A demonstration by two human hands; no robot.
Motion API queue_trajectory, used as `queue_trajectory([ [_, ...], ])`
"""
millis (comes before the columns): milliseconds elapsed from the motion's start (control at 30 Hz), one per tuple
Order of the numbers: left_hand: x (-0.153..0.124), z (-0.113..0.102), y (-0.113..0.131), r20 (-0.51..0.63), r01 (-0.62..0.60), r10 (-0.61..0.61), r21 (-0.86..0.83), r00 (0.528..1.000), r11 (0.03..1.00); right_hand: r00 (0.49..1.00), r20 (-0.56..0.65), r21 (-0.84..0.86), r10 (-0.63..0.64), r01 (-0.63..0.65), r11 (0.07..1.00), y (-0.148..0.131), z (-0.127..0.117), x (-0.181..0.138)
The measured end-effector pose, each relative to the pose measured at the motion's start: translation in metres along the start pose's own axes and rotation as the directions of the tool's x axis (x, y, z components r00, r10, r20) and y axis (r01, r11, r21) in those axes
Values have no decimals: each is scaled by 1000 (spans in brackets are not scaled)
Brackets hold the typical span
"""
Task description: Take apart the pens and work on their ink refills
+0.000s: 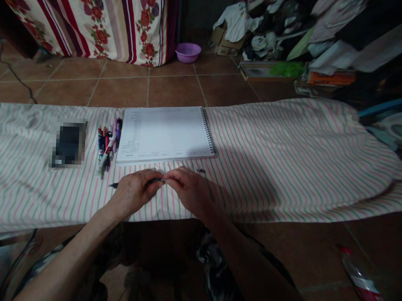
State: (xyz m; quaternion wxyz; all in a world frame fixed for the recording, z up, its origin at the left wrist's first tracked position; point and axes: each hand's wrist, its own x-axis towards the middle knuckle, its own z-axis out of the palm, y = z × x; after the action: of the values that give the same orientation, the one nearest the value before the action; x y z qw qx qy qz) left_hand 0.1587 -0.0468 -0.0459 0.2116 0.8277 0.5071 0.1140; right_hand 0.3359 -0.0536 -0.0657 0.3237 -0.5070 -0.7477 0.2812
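Observation:
My left hand (131, 191) is closed around a dark pen (155, 180), whose far end sticks out on the left side of the hand. The fingers of my right hand (190, 189) pinch the pen's other end, and both hands' fingertips meet there. Just beyond my right hand, a small dark pointed piece (201, 170) lies on the striped cloth. A spiral-bound pad (168, 131) with a white page and printed lines along its edges lies flat beyond my hands. Left of it is a pile of several coloured pens (108, 142).
A striped cloth (260, 171) covers the long low table. A blurred-out dark phone-like object (68, 144) lies at left. On the tiled floor are a purple basin (188, 53), a bottle (362, 278) and a cardboard box (225, 43) among heaped clothes.

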Motion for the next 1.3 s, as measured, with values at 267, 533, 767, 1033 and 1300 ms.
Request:
queue_trajectory([
  [267,2,1,1,-9,-9,9,-50,1000,999,999,11,27,43,-43,999,-3,0,0],
  [533,3,2,0,-42,-23,19,-86,999,996,993,15,198,121,-122,973,3,7,-1],
  [767,2,6,-2,-87,-48,42,-67,995,997,994,-5,127,114,-112,986,1,5,-1],
  [1033,1,6,-2,-102,8,-16,-73,995,997,992,-89,52,86,-81,995,3,-12,1],
  [1300,1,6,-1,-121,57,-69,-100,990,993,970,-213,-284,117,-176,943,35,-41,-5],
])
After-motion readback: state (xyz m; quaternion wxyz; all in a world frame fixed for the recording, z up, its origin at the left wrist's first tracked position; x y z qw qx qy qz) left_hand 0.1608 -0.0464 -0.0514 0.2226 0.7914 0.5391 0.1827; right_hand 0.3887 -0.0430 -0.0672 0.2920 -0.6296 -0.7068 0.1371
